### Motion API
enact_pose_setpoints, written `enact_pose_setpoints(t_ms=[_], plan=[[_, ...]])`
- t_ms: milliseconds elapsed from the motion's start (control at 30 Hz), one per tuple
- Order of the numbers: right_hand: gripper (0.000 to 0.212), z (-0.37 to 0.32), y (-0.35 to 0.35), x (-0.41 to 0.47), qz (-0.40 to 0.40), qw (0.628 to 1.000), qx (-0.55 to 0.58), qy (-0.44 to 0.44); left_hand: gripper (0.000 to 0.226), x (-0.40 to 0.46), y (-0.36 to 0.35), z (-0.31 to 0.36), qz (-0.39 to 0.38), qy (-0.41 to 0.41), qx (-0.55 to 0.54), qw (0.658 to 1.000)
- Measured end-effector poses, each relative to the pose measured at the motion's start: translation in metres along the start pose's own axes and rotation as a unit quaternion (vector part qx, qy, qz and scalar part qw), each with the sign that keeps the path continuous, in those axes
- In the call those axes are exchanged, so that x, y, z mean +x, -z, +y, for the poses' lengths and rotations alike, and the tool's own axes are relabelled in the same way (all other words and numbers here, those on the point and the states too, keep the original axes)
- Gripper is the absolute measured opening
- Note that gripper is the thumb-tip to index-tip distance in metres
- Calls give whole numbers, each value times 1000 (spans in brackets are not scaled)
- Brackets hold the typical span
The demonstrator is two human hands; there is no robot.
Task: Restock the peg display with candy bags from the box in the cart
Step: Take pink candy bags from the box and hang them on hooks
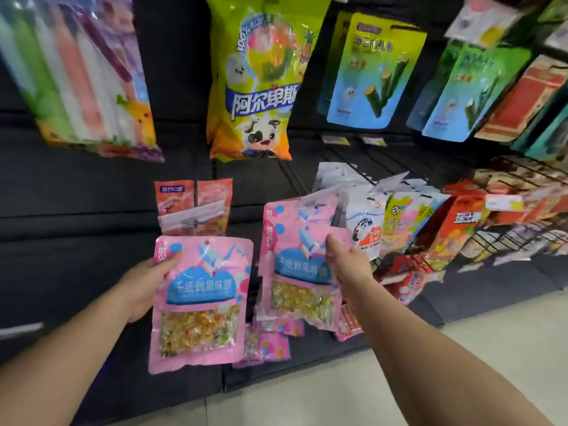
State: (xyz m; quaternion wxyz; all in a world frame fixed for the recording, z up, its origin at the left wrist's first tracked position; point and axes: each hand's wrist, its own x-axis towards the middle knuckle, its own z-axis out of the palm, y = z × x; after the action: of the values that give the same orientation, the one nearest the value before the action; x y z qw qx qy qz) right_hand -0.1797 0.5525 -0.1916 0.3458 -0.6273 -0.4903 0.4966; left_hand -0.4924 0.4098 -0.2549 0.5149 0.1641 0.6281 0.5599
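A pink candy bag (199, 299) sits lower centre of the frame, upright and facing the camera, its clear window showing mixed sweets. The left hand (147, 281) reaches in from the lower left, forearm extended, and grips the bag's left edge, thumb across the front near its upper corner. Just right of it, a second pink candy bag (302, 272) hangs in front of a stack of the same bags; the right hand (344, 259), arm stretched from the lower right, pinches its upper right corner. An orange bag (193, 207) hangs behind. A large yellow-green bag (261, 78) hangs at upper centre, blue pouches (375, 72) at upper right.
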Motion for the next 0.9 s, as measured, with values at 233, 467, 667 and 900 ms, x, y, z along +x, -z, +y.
enact_pose_setpoints(t_ms=[233, 467, 667, 900], plan=[[50, -16, 4, 45, -61, 997, -41, 24, 19, -21, -50, -25, 74, -7, -47, 996], [41, -26, 4, 68, -90, 996, -5, 8, 30, -32, -74, -27, 77, -2, -33, 996], [49, -32, -2, 75, -85, 996, -9, -2, 32, -33, -93, -25, 67, 0, -8, 998], [50, -22, -2, 82, -33, 996, 82, -9, 32, -25, -123, -14, 44, -17, 14, 999]])
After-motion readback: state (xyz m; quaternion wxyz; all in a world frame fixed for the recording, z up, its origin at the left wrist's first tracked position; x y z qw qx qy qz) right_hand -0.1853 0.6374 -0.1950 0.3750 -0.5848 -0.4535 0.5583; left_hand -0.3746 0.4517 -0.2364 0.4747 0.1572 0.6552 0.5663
